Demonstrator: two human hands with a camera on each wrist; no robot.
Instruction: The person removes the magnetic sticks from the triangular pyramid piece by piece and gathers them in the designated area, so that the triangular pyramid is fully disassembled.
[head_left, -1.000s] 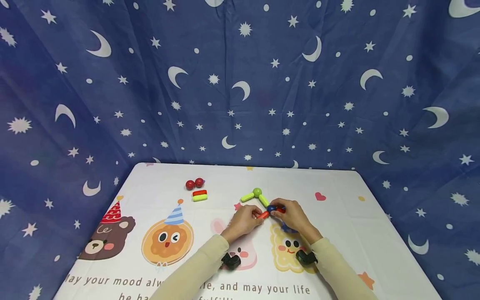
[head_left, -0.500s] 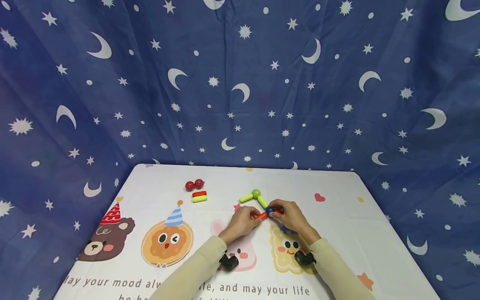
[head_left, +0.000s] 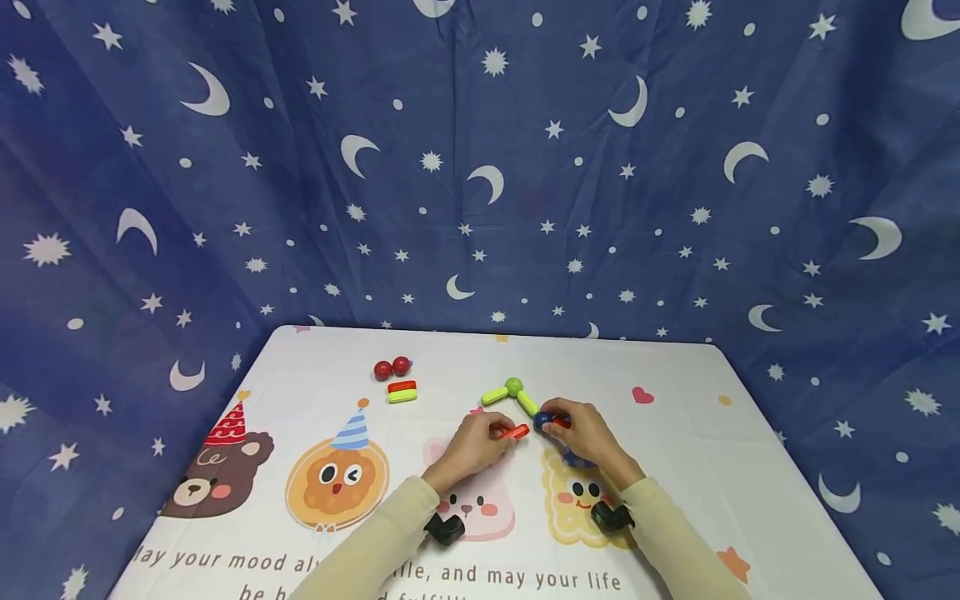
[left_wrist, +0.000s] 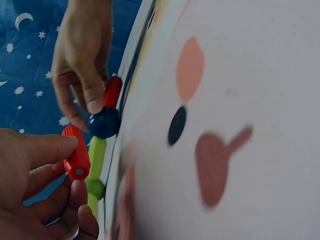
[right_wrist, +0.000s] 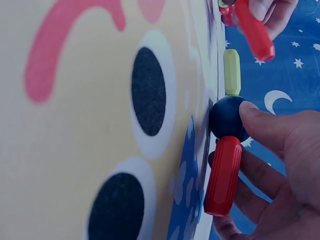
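Observation:
My left hand [head_left: 501, 433] pinches a short red stick [head_left: 516, 432] just left of a blue ball [head_left: 542, 421], with a small gap between them. My right hand [head_left: 553, 423] grips that blue ball and the second red stick [head_left: 559, 422] joined to it. A yellow-green stick [head_left: 527, 402] runs from the ball up to a green ball [head_left: 513, 385], where another yellow-green stick [head_left: 495, 396] branches left. The left wrist view shows the held red stick [left_wrist: 76, 152] apart from the blue ball [left_wrist: 104, 122]. In the right wrist view, the blue ball [right_wrist: 227, 119] meets its red stick [right_wrist: 223, 175].
Two red balls [head_left: 392, 367] lie at the back left of the white cartoon-printed table cover [head_left: 675, 433]. A red stick [head_left: 401, 386] and a yellow-green stick [head_left: 402, 397] lie side by side below them. A blue star-and-moon cloth [head_left: 480, 167] hangs behind.
The left hand has drawn its red stick a little left, away from the blue ball it touched before. The right hand has stayed in place on the ball.

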